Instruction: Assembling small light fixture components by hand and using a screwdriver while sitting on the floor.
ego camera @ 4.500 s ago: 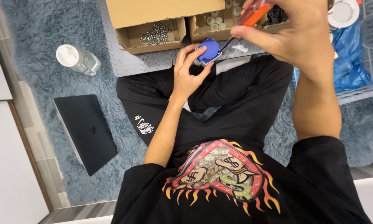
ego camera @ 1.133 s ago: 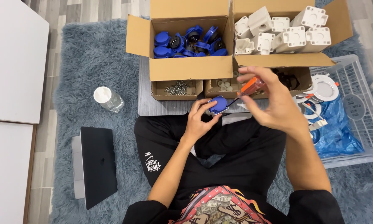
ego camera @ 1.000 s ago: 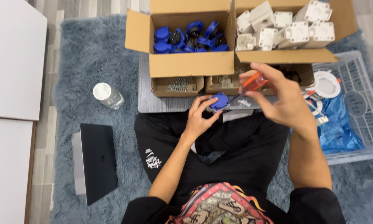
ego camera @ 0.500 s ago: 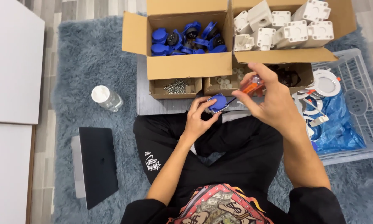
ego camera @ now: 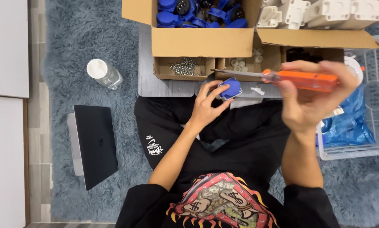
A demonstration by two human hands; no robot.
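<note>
A fluffy grey-blue rug (ego camera: 84, 50) is spread over the floor, and a flat grey board (ego camera: 155, 84) is laid on it in front of the crossed legs in black trousers. Two big brown cardboard boxes are set at the far edge of the board: the left box (ego camera: 198, 40) is filled with shiny blue plastic parts, and the right box (ego camera: 324, 38) is filled with blocky white ones. A thin black laptop (ego camera: 94, 145) is shut on the rug, well apart from the hands. A white wire basket (ego camera: 366, 147) with a crinkly blue bag (ego camera: 345, 124) is seen by the right arm. A small tray of little metal screws (ego camera: 184, 66) is tucked under the left box. A clear bottle with a white cap (ego camera: 103, 74) is lying on the rug. The left hand (ego camera: 206, 105) is curled, and a small blue plastic cover (ego camera: 230, 88) is pinched in its fingertips just above the board's near edge. The right hand (ego camera: 311, 99) is closed around a screwdriver (ego camera: 282, 77) with a smooth orange handle and a thin metal shaft, held up and level. For good work, the blue cover should be kept still and flat, and the tip should be lined up straight before any turning is done.
</note>
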